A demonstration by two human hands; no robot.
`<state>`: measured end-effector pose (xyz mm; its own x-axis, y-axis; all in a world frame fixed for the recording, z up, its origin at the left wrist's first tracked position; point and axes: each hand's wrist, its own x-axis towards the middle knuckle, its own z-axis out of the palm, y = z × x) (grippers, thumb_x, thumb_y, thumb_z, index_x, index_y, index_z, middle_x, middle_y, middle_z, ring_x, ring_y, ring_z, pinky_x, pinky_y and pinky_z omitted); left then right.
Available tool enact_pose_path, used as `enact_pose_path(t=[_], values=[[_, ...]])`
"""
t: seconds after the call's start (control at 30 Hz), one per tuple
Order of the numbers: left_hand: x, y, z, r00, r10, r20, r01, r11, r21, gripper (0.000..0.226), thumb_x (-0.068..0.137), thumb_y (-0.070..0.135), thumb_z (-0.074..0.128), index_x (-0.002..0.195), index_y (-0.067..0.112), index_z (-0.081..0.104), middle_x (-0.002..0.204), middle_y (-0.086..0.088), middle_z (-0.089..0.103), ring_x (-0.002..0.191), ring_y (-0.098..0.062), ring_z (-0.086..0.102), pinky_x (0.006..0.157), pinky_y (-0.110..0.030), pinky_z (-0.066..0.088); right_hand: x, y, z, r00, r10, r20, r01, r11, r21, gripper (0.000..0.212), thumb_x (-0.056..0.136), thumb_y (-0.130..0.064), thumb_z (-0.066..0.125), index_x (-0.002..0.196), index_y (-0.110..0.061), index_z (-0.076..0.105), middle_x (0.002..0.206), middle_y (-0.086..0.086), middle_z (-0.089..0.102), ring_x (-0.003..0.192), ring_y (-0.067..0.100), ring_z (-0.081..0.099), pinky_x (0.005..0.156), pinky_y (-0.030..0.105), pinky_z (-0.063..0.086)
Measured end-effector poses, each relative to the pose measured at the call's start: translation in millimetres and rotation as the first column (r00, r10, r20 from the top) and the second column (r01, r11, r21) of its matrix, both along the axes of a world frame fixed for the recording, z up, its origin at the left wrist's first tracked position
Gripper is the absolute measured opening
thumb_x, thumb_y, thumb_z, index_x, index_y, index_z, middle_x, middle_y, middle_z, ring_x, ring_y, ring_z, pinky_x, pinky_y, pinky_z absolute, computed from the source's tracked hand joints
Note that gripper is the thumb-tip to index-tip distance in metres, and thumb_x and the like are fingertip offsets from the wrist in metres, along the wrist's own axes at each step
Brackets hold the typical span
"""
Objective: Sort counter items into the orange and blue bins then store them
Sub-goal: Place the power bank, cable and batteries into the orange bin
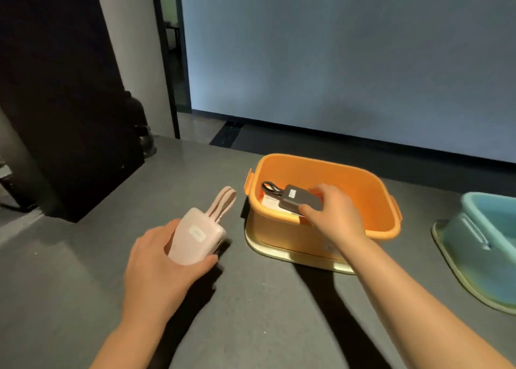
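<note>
I am looking down at a dark grey counter (83,285) that is running back to a pale wall, with a black panel (64,103) standing at the far left.

Going from the left, my left hand (164,268) is hovering over the counter and gripping a pale pink power bank (195,241). The fingers are wrapping under its near end and the thumb is lying along its left side, so the hand is clamped on it. A pink looped cable (224,204) is sticking out of the far end, pointing toward the orange bin (324,198) but not touching it.

The orange bin is sitting near the middle of the counter on a cream lid (279,252) that is showing under its near edge. My right hand (332,213) is reaching over the near rim and into the bin, pinching a dark grey power bank (300,199) between thumb and fingers. A black loop (269,187) is trailing from its far end. Something white and red is lying on the bin floor beneath it; I cannot tell what it is.

At the far right, well apart from the orange one, a blue bin (491,245) is resting on its own pale lid, cut off by the frame edge.
</note>
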<state>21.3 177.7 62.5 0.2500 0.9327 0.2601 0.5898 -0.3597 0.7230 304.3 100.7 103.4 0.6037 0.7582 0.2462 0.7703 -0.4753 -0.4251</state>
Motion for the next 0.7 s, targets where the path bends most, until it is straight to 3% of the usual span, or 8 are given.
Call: enact_pose_path(t=[0.13,0.3,0.43,0.53,0.7], values=[[64.1,8.1,46.9,0.978,-0.208,0.023,0.202,0.968,0.152,0.076,0.049,0.063,0.078,0.118,0.048,0.049,0.101,0.025,0.049,0.096,-0.002,0.042,0.068,-0.023,0.035,12.1,-31.7,-1.2,0.997,-0.079,-0.024,0.079,0.996,0.031,0.041,0.085,-0.044,0.063,0.123,-0.03,0.055,0.119,-0.01,0.06,0.109,0.013,0.055,0.08,0.035,0.051],[143.1,25.7,75.0,0.907,-0.422,-0.01,0.412,0.878,0.243,0.078,0.047,0.063,0.076,0.118,0.048,0.048,0.098,0.027,0.047,0.093,0.003,0.04,0.066,-0.012,0.032,31.0,-64.7,-4.3,0.985,-0.164,-0.062,0.167,0.985,0.046,0.038,0.086,-0.044,0.061,0.122,-0.032,0.056,0.121,-0.013,0.058,0.111,0.009,0.052,0.082,0.03,0.048],[205.9,49.3,71.2,0.793,-0.559,-0.242,0.607,0.756,0.246,0.072,0.049,0.066,0.073,0.111,0.042,0.047,0.102,0.018,0.054,0.094,-0.005,0.047,0.07,-0.021,0.044,37.9,-75.5,-8.3,0.975,-0.203,-0.092,0.208,0.977,0.046,0.039,0.086,-0.046,0.06,0.123,-0.034,0.054,0.124,-0.015,0.056,0.112,0.007,0.052,0.084,0.027,0.047],[244.8,70.3,51.1,0.689,-0.615,-0.383,0.708,0.684,0.176,0.077,0.051,0.066,0.075,0.119,0.041,0.047,0.113,0.017,0.057,0.102,-0.006,0.05,0.075,-0.019,0.041,40.4,-75.8,-11.7,0.968,-0.223,-0.119,0.231,0.971,0.06,0.04,0.087,-0.047,0.059,0.125,-0.037,0.052,0.125,-0.018,0.054,0.112,0.005,0.051,0.09,0.026,0.048],[292.2,98.8,13.4,0.477,-0.622,-0.621,0.797,0.604,0.006,0.093,0.056,0.061,0.077,0.136,0.039,0.036,0.138,0.011,0.047,0.126,-0.016,0.044,0.099,-0.035,0.042,42.9,-75.1,-19.8,0.965,-0.223,-0.136,0.24,0.963,0.122,0.034,0.087,-0.044,0.059,0.121,-0.041,0.052,0.117,-0.024,0.052,0.11,0.0,0.046,0.092,0.024,0.039]])
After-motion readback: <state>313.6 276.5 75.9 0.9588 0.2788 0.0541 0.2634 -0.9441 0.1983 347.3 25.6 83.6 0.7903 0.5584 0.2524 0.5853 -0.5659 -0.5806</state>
